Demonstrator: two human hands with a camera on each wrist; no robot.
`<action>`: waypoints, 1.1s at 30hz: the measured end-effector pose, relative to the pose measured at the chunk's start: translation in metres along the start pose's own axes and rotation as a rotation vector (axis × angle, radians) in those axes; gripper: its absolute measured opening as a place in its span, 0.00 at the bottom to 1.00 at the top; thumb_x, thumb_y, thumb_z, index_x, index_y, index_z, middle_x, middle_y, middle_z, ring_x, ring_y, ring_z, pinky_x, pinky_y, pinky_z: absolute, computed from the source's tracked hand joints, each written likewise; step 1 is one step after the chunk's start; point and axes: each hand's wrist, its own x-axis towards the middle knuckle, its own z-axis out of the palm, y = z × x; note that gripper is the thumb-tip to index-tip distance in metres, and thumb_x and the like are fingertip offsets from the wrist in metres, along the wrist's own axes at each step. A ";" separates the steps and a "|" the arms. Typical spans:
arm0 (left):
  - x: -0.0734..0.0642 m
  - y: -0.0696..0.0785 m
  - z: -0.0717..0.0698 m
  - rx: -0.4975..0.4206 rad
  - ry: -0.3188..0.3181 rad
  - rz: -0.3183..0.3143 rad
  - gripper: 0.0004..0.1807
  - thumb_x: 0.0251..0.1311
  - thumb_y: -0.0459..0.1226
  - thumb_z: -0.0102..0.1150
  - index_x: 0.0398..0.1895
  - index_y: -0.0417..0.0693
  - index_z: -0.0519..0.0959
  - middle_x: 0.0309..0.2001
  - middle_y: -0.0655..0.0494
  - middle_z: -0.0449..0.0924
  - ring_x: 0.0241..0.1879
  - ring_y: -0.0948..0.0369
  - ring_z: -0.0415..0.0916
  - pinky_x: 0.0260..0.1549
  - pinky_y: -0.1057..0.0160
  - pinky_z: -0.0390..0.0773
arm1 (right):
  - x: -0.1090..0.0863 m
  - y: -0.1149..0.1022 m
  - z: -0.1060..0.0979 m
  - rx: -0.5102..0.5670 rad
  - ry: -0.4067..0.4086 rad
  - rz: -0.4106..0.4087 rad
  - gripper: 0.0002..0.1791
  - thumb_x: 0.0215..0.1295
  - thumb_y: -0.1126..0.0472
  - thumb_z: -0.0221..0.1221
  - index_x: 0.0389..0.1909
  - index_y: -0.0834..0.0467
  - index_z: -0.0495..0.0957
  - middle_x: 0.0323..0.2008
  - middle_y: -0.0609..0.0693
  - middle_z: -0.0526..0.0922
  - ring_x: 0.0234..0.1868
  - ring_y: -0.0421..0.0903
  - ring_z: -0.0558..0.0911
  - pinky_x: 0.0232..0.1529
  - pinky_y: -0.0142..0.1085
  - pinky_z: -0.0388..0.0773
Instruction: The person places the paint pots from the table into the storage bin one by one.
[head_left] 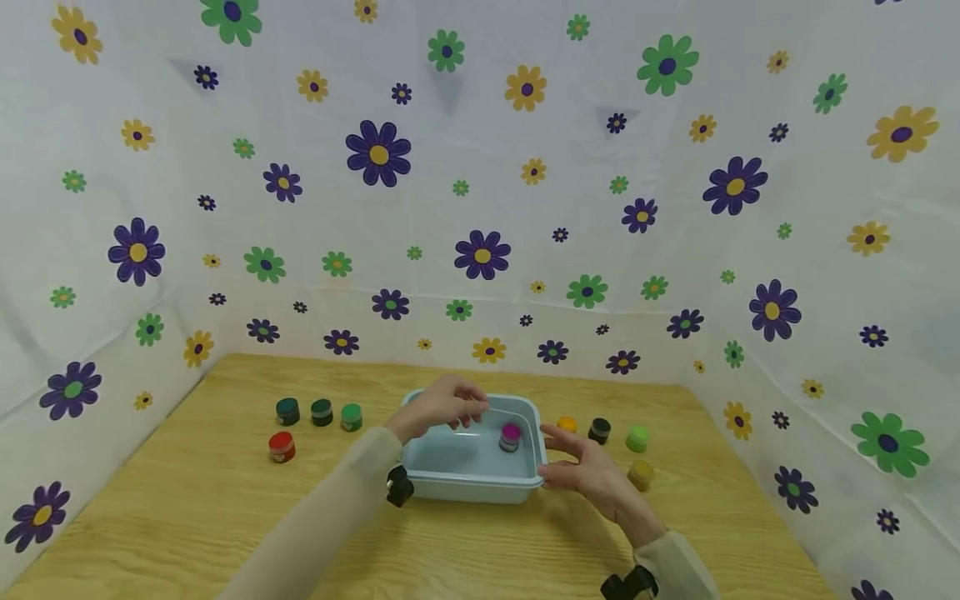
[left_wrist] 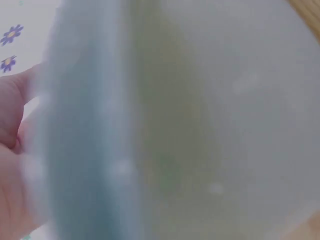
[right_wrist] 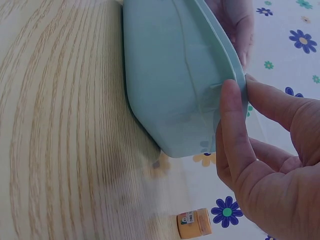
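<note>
A pale blue plastic tub stands on the wooden table, and a small jar with a magenta lid sits inside it towards the right. Above the tub's far left part is my left hand, its fingers loosely bent with nothing showing between them. The left wrist view has that hand at the left edge, partly hidden by the blurred tub wall. At the tub's right end, my right hand pinches the rim. Its fingers lie against the outer side of the tub.
Left of the tub stand a red jar, a dark teal jar, a dark green jar and a green jar. On the right are orange, black, light green and yellow jars. Flowered cloth surrounds the table.
</note>
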 end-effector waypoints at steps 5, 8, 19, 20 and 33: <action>-0.009 -0.007 -0.017 -0.041 0.033 0.017 0.16 0.67 0.42 0.58 0.49 0.39 0.81 0.27 0.53 0.80 0.20 0.62 0.67 0.20 0.68 0.68 | 0.000 0.001 0.000 -0.007 -0.014 -0.004 0.42 0.63 0.63 0.65 0.75 0.59 0.56 0.69 0.70 0.62 0.56 0.58 0.81 0.50 0.43 0.84; -0.020 -0.009 -0.031 -0.058 0.047 0.013 0.16 0.68 0.43 0.58 0.51 0.40 0.81 0.26 0.54 0.79 0.18 0.63 0.63 0.18 0.68 0.63 | 0.002 -0.001 0.001 -0.011 -0.020 -0.010 0.42 0.62 0.63 0.65 0.75 0.59 0.56 0.69 0.70 0.62 0.56 0.60 0.80 0.50 0.42 0.84; -0.055 -0.031 -0.069 -0.057 0.080 -0.021 0.20 0.68 0.47 0.57 0.52 0.41 0.79 0.33 0.45 0.80 0.23 0.61 0.68 0.18 0.70 0.65 | 0.001 -0.004 0.000 -0.009 -0.007 0.002 0.43 0.62 0.62 0.66 0.75 0.59 0.56 0.70 0.70 0.61 0.56 0.59 0.81 0.50 0.43 0.84; -0.057 -0.032 -0.071 -0.055 0.080 -0.015 0.20 0.68 0.47 0.57 0.52 0.41 0.78 0.34 0.44 0.80 0.25 0.60 0.70 0.19 0.69 0.67 | 0.000 -0.004 0.000 -0.009 -0.007 0.003 0.43 0.62 0.62 0.66 0.75 0.59 0.55 0.70 0.70 0.61 0.56 0.58 0.81 0.50 0.43 0.84; -0.082 -0.048 -0.108 -0.057 0.071 -0.046 0.21 0.70 0.48 0.54 0.57 0.43 0.75 0.41 0.42 0.80 0.36 0.52 0.78 0.26 0.67 0.76 | -0.001 -0.002 -0.001 -0.012 -0.004 -0.004 0.43 0.63 0.62 0.65 0.75 0.59 0.55 0.69 0.70 0.62 0.54 0.57 0.82 0.51 0.44 0.84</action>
